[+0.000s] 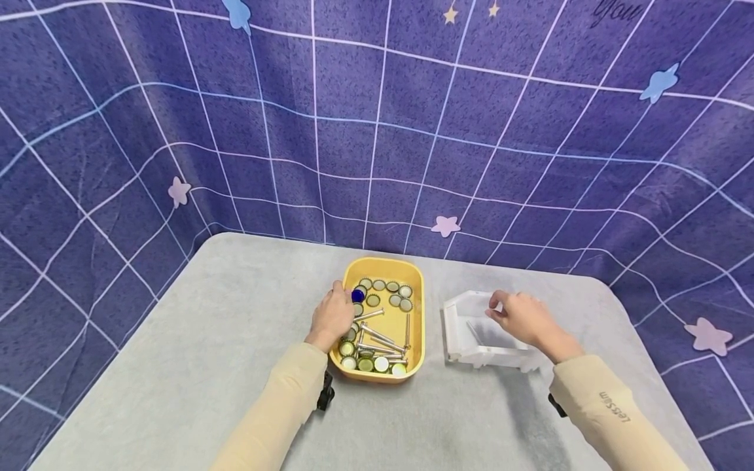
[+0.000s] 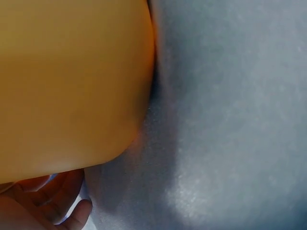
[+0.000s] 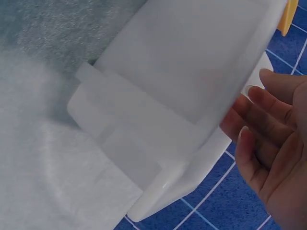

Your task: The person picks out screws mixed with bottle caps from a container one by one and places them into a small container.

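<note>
A yellow plastic tray [image 1: 417,281] holds bottle caps [image 1: 392,286] and metal bolts [image 1: 377,335]. One cap is dark blue [image 1: 357,296]. My left hand [image 1: 334,318] grips the tray's left rim; in the left wrist view its fingers [image 2: 62,191] lie bent against the outer wall, and the thumb is hard to make out. My right hand [image 1: 524,316] hovers over the right side of a white plastic bin [image 1: 450,327], fingers loosely bent and apart, holding nothing visible. Inside that bin lies one bolt [image 1: 474,332].
Both containers stand on a grey table [image 1: 253,314], the bin to the right of the tray with a gap between them. A purple cloth backdrop [image 1: 353,150] with grid lines and stars rises behind and beside the table.
</note>
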Demonstrator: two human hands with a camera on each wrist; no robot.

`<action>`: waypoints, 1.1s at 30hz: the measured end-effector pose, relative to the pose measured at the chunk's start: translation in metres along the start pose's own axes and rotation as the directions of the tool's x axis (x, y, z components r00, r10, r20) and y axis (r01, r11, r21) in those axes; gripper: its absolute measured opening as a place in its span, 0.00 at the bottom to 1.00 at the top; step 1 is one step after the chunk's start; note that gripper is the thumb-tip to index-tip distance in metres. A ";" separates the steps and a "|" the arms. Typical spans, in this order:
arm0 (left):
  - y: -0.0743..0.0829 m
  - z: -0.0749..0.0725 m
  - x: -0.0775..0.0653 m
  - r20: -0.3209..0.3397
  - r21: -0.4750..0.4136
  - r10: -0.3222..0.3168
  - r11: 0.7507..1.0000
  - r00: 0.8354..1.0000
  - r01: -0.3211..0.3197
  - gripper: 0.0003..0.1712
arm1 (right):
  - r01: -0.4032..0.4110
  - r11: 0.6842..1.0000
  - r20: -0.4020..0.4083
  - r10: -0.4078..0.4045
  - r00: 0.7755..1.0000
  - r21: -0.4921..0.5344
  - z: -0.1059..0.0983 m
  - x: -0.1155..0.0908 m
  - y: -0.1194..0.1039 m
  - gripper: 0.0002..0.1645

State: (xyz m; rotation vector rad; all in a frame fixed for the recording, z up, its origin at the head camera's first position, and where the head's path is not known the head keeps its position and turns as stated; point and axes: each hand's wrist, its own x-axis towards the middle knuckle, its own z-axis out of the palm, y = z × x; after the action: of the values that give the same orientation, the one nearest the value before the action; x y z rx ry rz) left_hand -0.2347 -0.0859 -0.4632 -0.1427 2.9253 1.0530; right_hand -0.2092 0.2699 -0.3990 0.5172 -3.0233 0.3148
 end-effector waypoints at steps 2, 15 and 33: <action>0.001 -0.001 0.000 -0.001 -0.004 0.004 1.000 1.000 -0.004 0.22 | 0.008 1.000 -0.024 -0.007 1.000 0.006 -0.002 0.001 -0.001 0.06; 0.002 -0.002 0.000 -0.002 -0.010 0.005 1.000 1.000 -0.005 0.22 | 0.084 0.996 -0.083 -0.083 0.993 0.019 -0.012 0.011 -0.023 0.06; 0.003 -0.002 -0.003 -0.002 -0.005 -0.003 1.000 1.000 0.003 0.22 | 0.230 0.970 -0.012 -0.230 0.973 0.073 -0.009 0.042 -0.106 0.10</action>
State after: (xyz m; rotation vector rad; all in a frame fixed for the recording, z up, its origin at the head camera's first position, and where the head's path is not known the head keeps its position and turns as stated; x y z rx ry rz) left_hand -0.2316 -0.0848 -0.4598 -0.1484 2.9239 1.0609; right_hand -0.2134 0.1609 -0.3660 0.8627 -2.9160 0.4134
